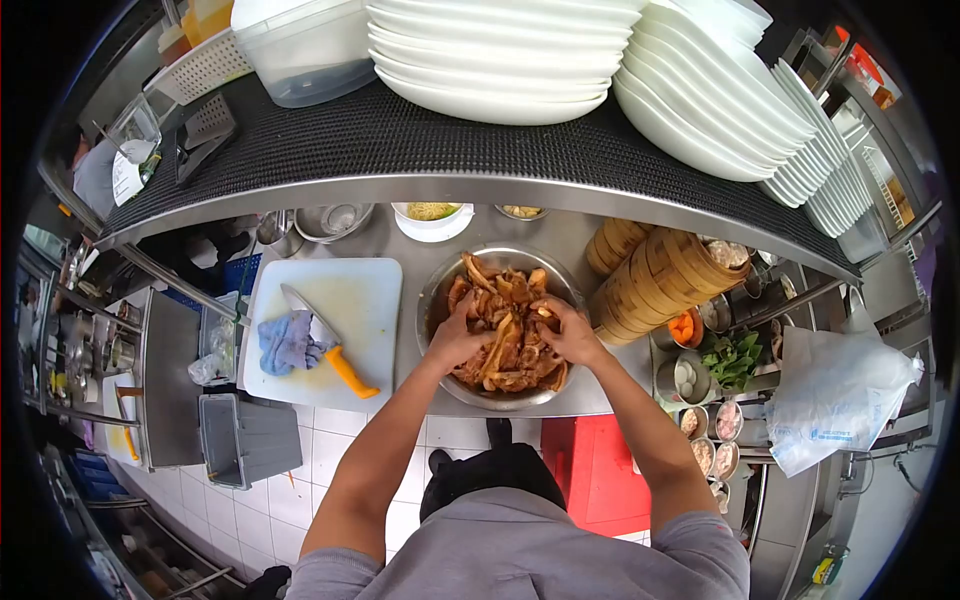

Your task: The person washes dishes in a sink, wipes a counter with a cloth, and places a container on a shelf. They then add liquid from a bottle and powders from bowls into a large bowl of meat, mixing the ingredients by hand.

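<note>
Left: white cutting board (pixel 375 300), orange-handled knife (pixel 325 345) lying on it partly over a blue cloth (pixel 285 342). Centre: steel bowl (pixel 437 298) on the counter, heaped with braised meat pieces (pixel 505 345). Left hand (pixel 458 338) and right hand (pixel 572 335) are both in the pile, fingers curled and gripping pieces. The meat looks soft, wet and slippery: best scooped from under with whole hands, not pinched. Right: bamboo steamers (pixel 650 280) stacked on their side, small tubs (pixel 700 425) of garnish, greens (pixel 733 358), plastic bag (pixel 840 395).
</note>
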A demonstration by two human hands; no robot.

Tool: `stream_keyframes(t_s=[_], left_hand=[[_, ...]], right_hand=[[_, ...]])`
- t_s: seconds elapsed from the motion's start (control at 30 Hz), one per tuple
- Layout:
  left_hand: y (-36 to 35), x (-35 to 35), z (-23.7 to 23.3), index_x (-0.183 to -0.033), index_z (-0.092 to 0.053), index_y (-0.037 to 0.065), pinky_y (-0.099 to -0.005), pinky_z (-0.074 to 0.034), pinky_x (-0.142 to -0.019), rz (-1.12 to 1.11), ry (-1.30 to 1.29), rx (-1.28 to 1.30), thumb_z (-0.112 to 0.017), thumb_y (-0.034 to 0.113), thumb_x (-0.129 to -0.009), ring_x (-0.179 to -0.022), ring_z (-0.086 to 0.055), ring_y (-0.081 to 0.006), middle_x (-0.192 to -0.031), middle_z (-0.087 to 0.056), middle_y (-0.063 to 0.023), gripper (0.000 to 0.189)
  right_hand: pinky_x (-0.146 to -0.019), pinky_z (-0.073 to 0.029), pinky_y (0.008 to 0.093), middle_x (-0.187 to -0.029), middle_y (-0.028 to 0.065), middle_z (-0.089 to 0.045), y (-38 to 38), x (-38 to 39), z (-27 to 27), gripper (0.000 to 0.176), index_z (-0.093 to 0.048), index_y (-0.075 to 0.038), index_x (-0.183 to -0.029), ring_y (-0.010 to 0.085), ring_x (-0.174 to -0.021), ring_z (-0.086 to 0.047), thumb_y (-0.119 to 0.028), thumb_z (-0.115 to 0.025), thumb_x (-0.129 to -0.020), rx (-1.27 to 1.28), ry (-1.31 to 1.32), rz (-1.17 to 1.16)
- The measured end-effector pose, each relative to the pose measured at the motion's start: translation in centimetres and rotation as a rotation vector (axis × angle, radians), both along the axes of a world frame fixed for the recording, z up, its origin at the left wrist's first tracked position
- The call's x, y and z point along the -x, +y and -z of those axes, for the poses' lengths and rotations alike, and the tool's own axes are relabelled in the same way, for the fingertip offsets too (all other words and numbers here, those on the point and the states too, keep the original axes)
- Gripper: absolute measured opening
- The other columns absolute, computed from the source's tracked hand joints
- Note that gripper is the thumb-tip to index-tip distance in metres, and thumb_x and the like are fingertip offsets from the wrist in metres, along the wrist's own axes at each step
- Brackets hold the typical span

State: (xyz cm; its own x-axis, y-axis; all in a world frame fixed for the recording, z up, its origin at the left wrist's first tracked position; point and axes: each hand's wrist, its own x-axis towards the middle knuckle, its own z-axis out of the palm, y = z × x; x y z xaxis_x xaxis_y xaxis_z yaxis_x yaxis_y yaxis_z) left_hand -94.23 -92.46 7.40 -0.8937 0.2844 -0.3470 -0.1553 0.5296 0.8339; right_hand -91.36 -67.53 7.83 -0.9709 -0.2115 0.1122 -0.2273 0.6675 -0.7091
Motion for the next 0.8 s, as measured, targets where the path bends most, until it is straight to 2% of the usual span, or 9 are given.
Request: stream_keyframes(t_s=[0.1, 0.13, 0.23, 0.3, 0.37, 0.4, 0.53, 0.63, 0.8], left_hand=[[-0.4, 1.6, -0.8, -0.146, -0.038, 0.005, -0.0409, -0.050, -0.096, 0.243, 0.102, 0.314, -0.074, 0.036, -0.079, -0.106, -0.065, -0.0366, -0.123, -0.063, -0.0238, 0.082], [0.1, 1.7, -2.0, -0.134, -0.055, 0.005, -0.0425, -0.051, -0.092, 0.164, 0.169, 0.318, -0.075, 0.037, -0.080, -0.106, -0.065, -0.0369, -0.118, -0.063, -0.0280, 0.065], [1.5, 3.5, -4.0, -0.136, -0.052, 0.006, -0.0426, -0.050, -0.094, 0.203, 0.395, 0.362, -0.072, 0.037, -0.083, -0.112, -0.063, -0.0358, -0.128, -0.058, -0.0263, 0.064], [1.8, 5.7, 0.9, -0.144, -0.044, 0.009, -0.0423, -0.039, -0.109, 0.342, 0.672, 0.453, -0.056, 0.054, -0.091, -0.131, -0.048, -0.0337, -0.144, -0.045, -0.0230, 0.070], [1.9, 5.9, 2.6, -0.147, -0.040, 0.009, -0.0427, -0.030, -0.116, 0.444, 0.797, 0.627, -0.045, 0.064, -0.093, -0.138, -0.039, -0.0334, -0.150, -0.039, -0.0208, 0.077], [2.0, 5.9, 3.0, -0.149, -0.036, 0.006, -0.0441, -0.023, -0.119, 0.439, 0.632, 0.637, -0.031, 0.072, -0.093, -0.141, -0.033, -0.0346, -0.151, -0.038, -0.0192, 0.087], [3.0, 5.3, 4.0, -0.148, -0.037, 0.004, -0.0429, -0.028, -0.117, 0.345, 0.446, 0.778, -0.030, 0.068, -0.096, -0.140, -0.035, -0.0357, -0.149, -0.041, -0.0194, 0.083], [2.3, 5.9, 2.5, -0.146, -0.042, 0.006, -0.0428, -0.031, -0.115, 0.388, 0.287, 0.598, -0.033, 0.065, -0.097, -0.140, -0.036, -0.0349, -0.147, -0.044, -0.0194, 0.077], [0.4, 2.8, -0.7, -0.134, -0.057, 0.009, -0.0416, -0.045, -0.102, 0.207, 0.641, 0.151, -0.065, 0.029, -0.092, -0.120, -0.057, -0.0387, -0.125, -0.062, -0.0214, 0.047]], right_hand=[[-0.098, -0.048, 0.0437, -0.131, 0.0194, -0.057, -0.6, -0.9, -1.3, 0.037, -0.058, -0.006, -0.122, 0.0402, -0.115, -0.058, -0.012, -0.064, -0.086, -0.057, 0.044, 0.057], [-0.098, -0.048, 0.0443, -0.132, 0.0194, -0.056, -0.7, -1.2, -0.6, 0.038, -0.058, -0.007, -0.123, 0.0408, -0.114, -0.059, -0.013, -0.064, -0.087, -0.127, 0.129, 0.058], [-0.099, -0.048, 0.0451, -0.136, 0.0197, -0.054, -0.8, -2.2, 2.2, 0.041, -0.058, -0.009, -0.128, 0.0421, -0.113, -0.059, -0.016, -0.063, -0.088, -0.266, 0.176, 0.102], [-0.100, -0.047, 0.0442, -0.139, 0.0204, -0.051, -0.5, -2.3, 2.9, 0.045, -0.057, -0.010, -0.132, 0.0420, -0.116, -0.057, -0.018, -0.063, -0.088, -0.268, -0.062, 0.166], [-0.101, -0.046, 0.0444, -0.133, 0.0219, -0.055, -0.4, -2.6, 0.7, 0.043, -0.057, -0.007, -0.132, 0.0409, -0.116, -0.056, -0.024, -0.059, -0.092, -0.268, 0.012, 0.158], [-0.101, -0.046, 0.0444, -0.133, 0.0220, -0.055, -0.2, -3.2, 1.0, 0.043, -0.057, -0.007, -0.132, 0.0404, -0.116, -0.056, -0.024, -0.058, -0.092, -0.257, 0.095, 0.176], [-0.097, -0.046, 0.0459, -0.128, 0.0207, -0.058, -1.5, -4.4, 5.3, 0.041, -0.060, -0.005, -0.127, 0.0387, -0.113, -0.057, -0.025, -0.058, -0.091, -0.426, 0.069, 0.177], [-0.093, -0.046, 0.0478, -0.119, 0.0153, -0.060, -2.2, -3.1, 3.6, 0.034, -0.064, -0.009, -0.119, 0.0375, -0.106, -0.057, -0.023, -0.063, -0.088, -0.590, -0.007, 0.171], [-0.100, -0.039, 0.0500, -0.124, 0.0119, -0.060, -0.9, -4.9, 0.1, 0.037, -0.064, -0.012, -0.122, 0.0339, -0.121, -0.051, -0.021, -0.062, -0.086, -0.338, 0.015, 0.081]])
